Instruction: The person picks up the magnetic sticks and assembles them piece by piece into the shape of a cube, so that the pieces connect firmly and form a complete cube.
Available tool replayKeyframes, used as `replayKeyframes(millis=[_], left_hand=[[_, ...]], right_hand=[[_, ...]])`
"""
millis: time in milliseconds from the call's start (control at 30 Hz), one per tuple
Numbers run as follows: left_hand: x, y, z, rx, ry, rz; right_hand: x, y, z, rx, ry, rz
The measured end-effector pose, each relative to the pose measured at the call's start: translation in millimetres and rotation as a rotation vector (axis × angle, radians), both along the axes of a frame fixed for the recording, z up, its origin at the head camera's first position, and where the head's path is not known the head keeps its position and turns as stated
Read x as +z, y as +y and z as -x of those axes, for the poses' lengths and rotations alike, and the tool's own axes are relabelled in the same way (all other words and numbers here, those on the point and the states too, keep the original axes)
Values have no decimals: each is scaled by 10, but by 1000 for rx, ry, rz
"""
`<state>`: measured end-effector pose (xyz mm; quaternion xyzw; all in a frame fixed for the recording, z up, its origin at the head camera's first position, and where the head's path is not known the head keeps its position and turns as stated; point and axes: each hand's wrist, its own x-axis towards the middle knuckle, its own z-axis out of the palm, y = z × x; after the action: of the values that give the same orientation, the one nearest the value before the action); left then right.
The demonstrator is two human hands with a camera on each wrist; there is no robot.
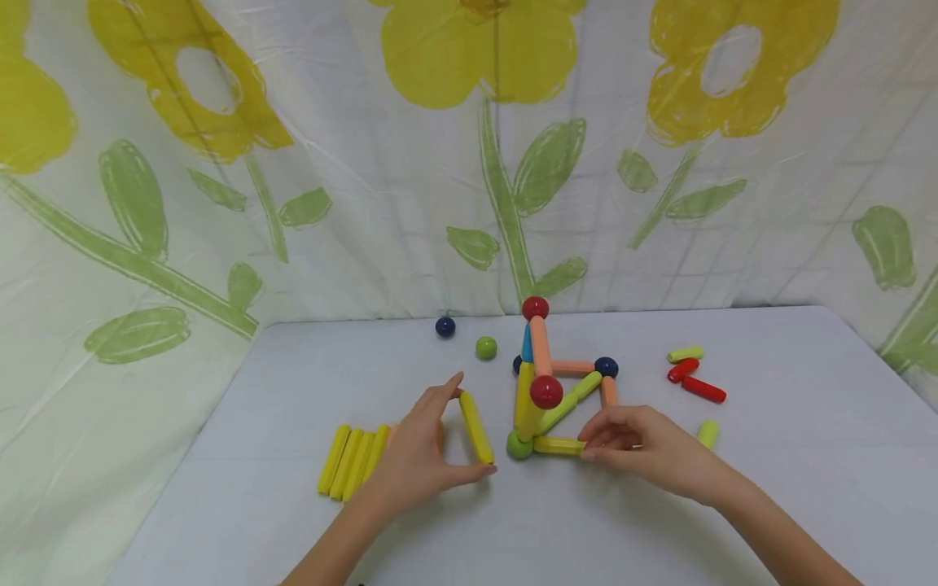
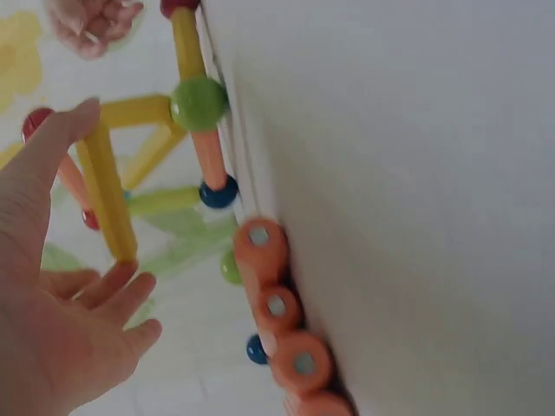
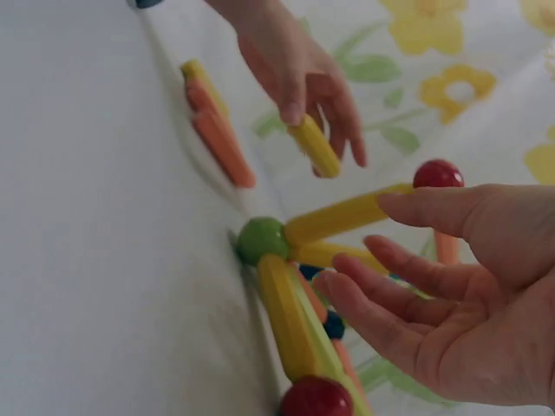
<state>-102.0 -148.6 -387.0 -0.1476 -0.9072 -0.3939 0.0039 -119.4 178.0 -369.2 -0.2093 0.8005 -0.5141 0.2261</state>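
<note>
My left hand (image 1: 421, 456) pinches a yellow magnetic stick (image 1: 477, 428) lengthwise between thumb and fingertips, just left of a construction of sticks and balls. A green ball (image 1: 519, 444) forms the construction's front-left corner, where yellow sticks meet. From it a yellow stick (image 1: 558, 446) runs right along the table, and another rises to a red ball (image 1: 546, 392). My right hand (image 1: 648, 452) hovers beside the front-right corner with loosely bent fingers and nothing visible between them. In the right wrist view, a lower red ball (image 3: 316, 399) shows at that corner; the hand hides it in the head view.
Several yellow sticks (image 1: 350, 464) lie in a row at the left, with orange sticks (image 2: 262, 247) beside them. A loose blue ball (image 1: 444, 327) and green ball (image 1: 486, 347) sit behind. Red sticks (image 1: 703, 389) and light green sticks (image 1: 685, 355) lie at the right.
</note>
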Motion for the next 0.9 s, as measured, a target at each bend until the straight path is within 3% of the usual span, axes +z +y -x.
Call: replayKeyframes(millis=[167, 267, 400, 600, 900], left_hand=[[6, 194, -159, 19, 91, -74], [-36, 288, -234, -15, 162, -135], [-74, 383, -315, -54, 207, -194], [-41, 458, -373, -61, 176, -193], [-43, 484, -372, -74, 182, -178]], right_hand=[[-40, -176, -99, 54, -170, 144], [-76, -246, -141, 66, -252, 233], [-120, -322, -187, 51, -325, 329], [-145, -407, -224, -1, -346, 381], [-148, -481, -232, -67, -363, 334]])
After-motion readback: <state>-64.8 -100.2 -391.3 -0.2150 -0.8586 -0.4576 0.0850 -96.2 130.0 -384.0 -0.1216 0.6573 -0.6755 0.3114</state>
